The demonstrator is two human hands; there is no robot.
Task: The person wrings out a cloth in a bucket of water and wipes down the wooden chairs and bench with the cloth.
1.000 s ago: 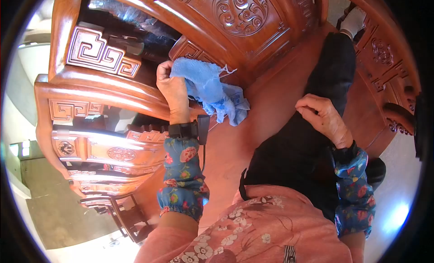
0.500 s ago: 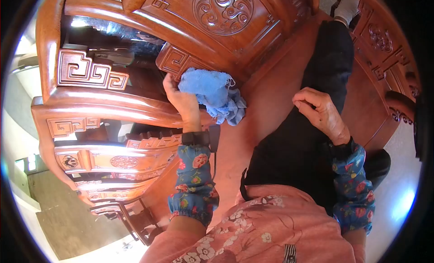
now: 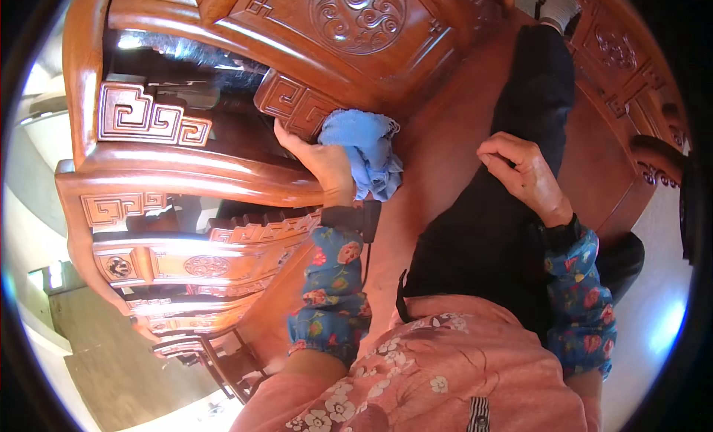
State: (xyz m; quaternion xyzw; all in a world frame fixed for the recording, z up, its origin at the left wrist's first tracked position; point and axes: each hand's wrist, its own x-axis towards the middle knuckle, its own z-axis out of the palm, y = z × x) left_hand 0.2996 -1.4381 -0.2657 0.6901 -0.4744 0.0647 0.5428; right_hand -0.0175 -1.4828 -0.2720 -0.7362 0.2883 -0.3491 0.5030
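A blue cloth (image 3: 362,139) is bunched under my left hand (image 3: 324,159), whose fingers grip it, with the thumb out to the left. The cloth lies against the lower end of a carved wooden bracket (image 3: 297,98) beside the bench back, and its loose folds hang toward the seat. Part of my left hand's grip is hidden by the cloth. Above my black-trousered thigh, my right hand (image 3: 526,178) is curled closed, thumb near the bent fingers, with nothing visible in it.
The carved wooden back panel (image 3: 356,20) rises at the top. Reddish wooden seat (image 3: 438,146) spreads beneath me. Further carved backrests (image 3: 200,261) run down the left, and another carved wooden piece (image 3: 616,53) stands at upper right. Pale floor (image 3: 653,283) shows at right.
My left hand has slid to the right along the bracket with the blue cloth, uncovering more of the carved wood. My right hand has barely moved.
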